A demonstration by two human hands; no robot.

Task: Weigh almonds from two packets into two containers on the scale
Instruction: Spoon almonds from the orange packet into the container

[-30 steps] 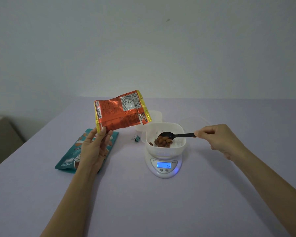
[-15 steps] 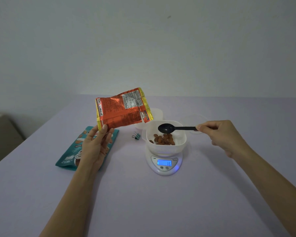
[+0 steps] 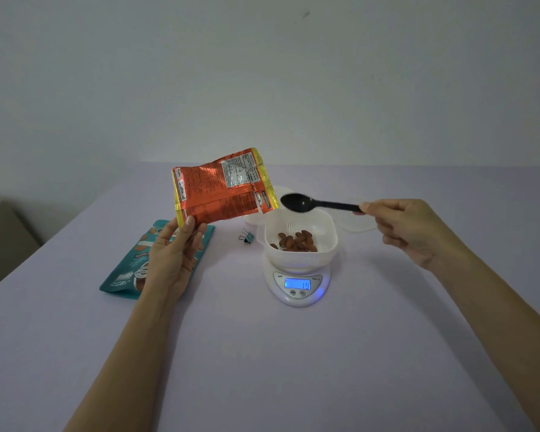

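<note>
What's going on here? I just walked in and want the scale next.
A person is weighing almonds. The left hand holds an orange packet tilted in the air; the right hand holds a black spoon, apparently empty, above the white container on the scale. Almonds already lie in it. A teal packet lies on the table.

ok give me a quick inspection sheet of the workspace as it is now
surface: pale lilac table, smooth
job's things: orange packet tilted in the air; teal packet flat on the table; white container on the lit scale, almonds inside; black spoon, looking empty, above it; second container partly hidden behind the packet
clutter: binder clip left of the container; translucent lid behind it
grippers: left hand pinches the orange packet's lower corner; right hand fingers hold the spoon handle
cables: nothing seen
surroundings: plain wall; beige object at left edge
</note>
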